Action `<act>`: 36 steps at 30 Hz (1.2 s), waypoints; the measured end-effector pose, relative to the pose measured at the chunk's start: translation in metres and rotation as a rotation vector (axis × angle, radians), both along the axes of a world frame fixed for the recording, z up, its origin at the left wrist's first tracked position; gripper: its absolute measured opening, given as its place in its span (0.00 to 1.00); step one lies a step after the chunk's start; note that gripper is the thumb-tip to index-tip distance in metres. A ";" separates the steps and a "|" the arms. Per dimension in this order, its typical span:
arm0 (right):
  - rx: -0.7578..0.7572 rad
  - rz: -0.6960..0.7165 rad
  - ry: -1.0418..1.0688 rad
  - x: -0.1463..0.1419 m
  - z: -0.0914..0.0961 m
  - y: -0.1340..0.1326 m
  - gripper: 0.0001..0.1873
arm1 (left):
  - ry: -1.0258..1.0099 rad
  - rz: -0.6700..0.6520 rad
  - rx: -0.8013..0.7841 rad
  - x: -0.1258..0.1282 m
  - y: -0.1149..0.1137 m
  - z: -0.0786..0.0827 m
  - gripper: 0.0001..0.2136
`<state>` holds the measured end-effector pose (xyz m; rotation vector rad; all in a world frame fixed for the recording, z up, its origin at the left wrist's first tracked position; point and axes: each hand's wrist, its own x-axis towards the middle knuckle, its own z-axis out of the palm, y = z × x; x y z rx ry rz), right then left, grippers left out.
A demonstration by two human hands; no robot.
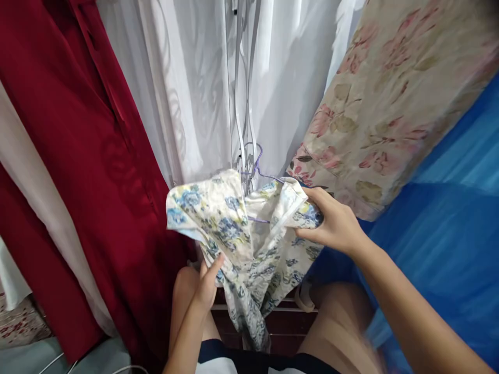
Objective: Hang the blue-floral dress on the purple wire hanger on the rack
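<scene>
A white garment with blue and yellow flowers (230,228) hangs in front of me on a purple hanger (258,166), whose hook is up near a white metal stand. My right hand (335,221) grips the garment's right shoulder, thumb below and fingers above the cloth. My left hand (208,283) pinches the cloth along its left side, lower down. The neck opening gapes between the two hands, and part of the purple hanger shows inside it. The garment's lower end bunches between my knees.
Red cloth (105,182) hangs at the left, and white curtains (195,93) hang behind. A cream floral cloth (374,114) and shiny blue fabric (448,223) are at the right. The white metal stand (238,104) rises in the middle. A grey surface with wire hangers (58,358) lies at lower left.
</scene>
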<state>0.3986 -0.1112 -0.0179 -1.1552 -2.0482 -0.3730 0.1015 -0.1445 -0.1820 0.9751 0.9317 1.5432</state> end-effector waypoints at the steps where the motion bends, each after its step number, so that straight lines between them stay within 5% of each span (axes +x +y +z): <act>1: -0.011 0.050 -0.020 0.004 -0.001 -0.001 0.43 | -0.015 0.014 -0.027 0.006 -0.003 -0.007 0.26; 5: 0.062 0.132 0.021 0.010 -0.025 -0.018 0.42 | -0.019 0.032 -0.087 0.028 -0.015 -0.036 0.21; 9: 0.164 0.022 0.680 -0.030 -0.100 -0.055 0.23 | -0.017 0.109 -0.172 0.040 -0.021 -0.054 0.19; 11: -0.046 0.009 0.922 -0.064 -0.147 -0.070 0.09 | 0.023 0.103 -0.146 0.041 -0.024 -0.056 0.20; 14: -0.443 0.265 0.954 -0.109 -0.197 -0.076 0.13 | 0.103 0.053 -0.097 0.039 -0.029 -0.054 0.22; 16: -0.536 0.313 1.022 -0.125 -0.205 -0.073 0.14 | 0.138 0.063 -0.064 0.035 -0.034 -0.051 0.25; 19: -0.652 0.381 1.106 -0.129 -0.193 -0.069 0.17 | 0.203 0.169 -0.001 0.028 -0.038 -0.051 0.26; 24: -0.834 0.482 1.668 -0.119 -0.183 -0.082 0.16 | 0.287 0.711 0.203 0.019 -0.041 -0.061 0.26; 26: -0.880 0.481 1.761 -0.121 -0.186 -0.090 0.15 | 0.432 0.799 0.394 0.025 -0.044 -0.062 0.26; 28: -0.924 0.483 1.687 -0.124 -0.189 -0.097 0.15 | 0.628 0.550 0.521 0.038 -0.047 -0.060 0.20; 31: -0.907 0.426 1.516 -0.124 -0.188 -0.101 0.19 | 0.680 0.051 0.434 0.061 -0.046 -0.055 0.12; 36: -0.897 0.324 1.390 -0.109 -0.182 -0.098 0.24 | 0.639 -0.199 0.332 0.079 -0.040 -0.041 0.11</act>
